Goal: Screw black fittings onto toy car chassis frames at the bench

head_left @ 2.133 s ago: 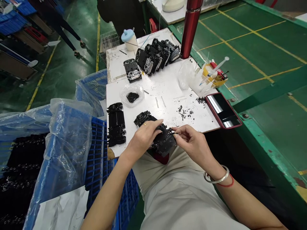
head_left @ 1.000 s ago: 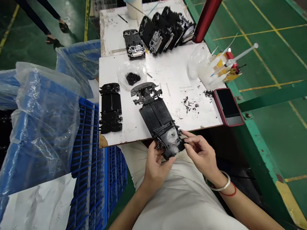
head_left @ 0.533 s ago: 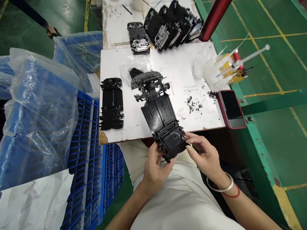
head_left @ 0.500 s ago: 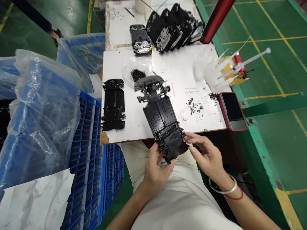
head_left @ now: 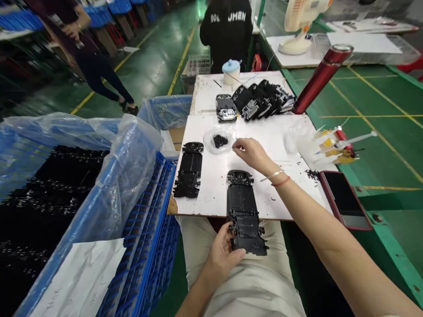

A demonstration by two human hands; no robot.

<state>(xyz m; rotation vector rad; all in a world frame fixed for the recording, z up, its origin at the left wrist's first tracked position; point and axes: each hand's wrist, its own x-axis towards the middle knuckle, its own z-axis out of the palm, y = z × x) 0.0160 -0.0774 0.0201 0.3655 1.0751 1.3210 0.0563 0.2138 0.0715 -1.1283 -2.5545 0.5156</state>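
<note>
My left hand (head_left: 225, 252) grips the near left side of a black car chassis part (head_left: 243, 202), whose far end rests over the table's front edge. My right hand (head_left: 249, 152) is just right of a clear plastic bag (head_left: 211, 143) that holds small black pieces (head_left: 220, 141). Its thumb and fingers are pinched together; what they hold, if anything, is too small to make out. A second black chassis (head_left: 190, 169) lies on the white table (head_left: 211, 198) at the left. Farther back lie a chassis with silver parts (head_left: 226, 107) and several leaning ones (head_left: 261, 99).
Blue crates (head_left: 145, 220) stand at the left, one filled with black parts (head_left: 49, 198). On the right are a phone (head_left: 343, 198), glue bottles (head_left: 337, 145) and a red flask (head_left: 322, 79). Two people (head_left: 226, 31) are beyond the table.
The view has tilted up. My right hand has left the chassis and reached forward to the bag. The chassis has turned straighter and come down onto the table edge, still in my left hand.
</note>
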